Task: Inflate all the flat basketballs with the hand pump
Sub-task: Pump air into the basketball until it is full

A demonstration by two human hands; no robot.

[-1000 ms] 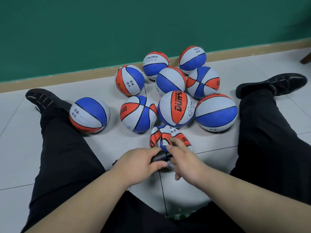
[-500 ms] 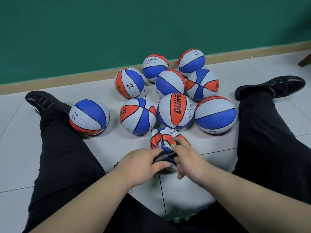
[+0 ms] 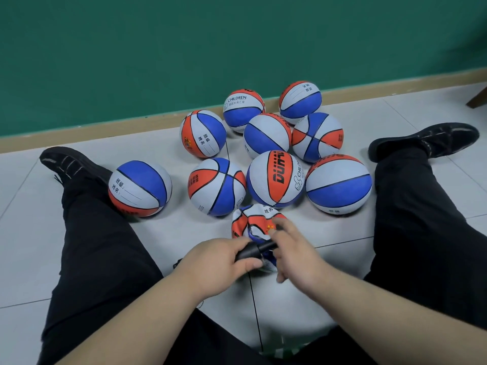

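Ok, head view only. Left hand [image 3: 216, 262] grasps the black hand pump [image 3: 254, 250] around its barrel, with the fingers wrapped over and the thumb on the near side. The pump's long axis runs from the left palm across to the right hand [image 3: 295, 256], nose end slightly farther from the body. The nose disappears under the right fingers.

Flat basketball [image 3: 253, 219] lies crumpled on the floor [image 3: 184, 227] just beyond both hands, touching the right fingertips [image 3: 279, 223], so the right hand is the nearer one. Right index lies across the ball's folded top and the other fingers curve down around the pump nose. Can't tell whether the right hand pinches the nozzle or only steadies the ball, because the contact is hidden. Needle and valve aren't visible.

Judgement: the step in hand is seating the needle, so what matters is nose-to-valve alignment, just past the right thumb. Nine round basketballs [image 3: 275, 177] sit farther out beyond the flat one and look inflated. This is probably the final ball.
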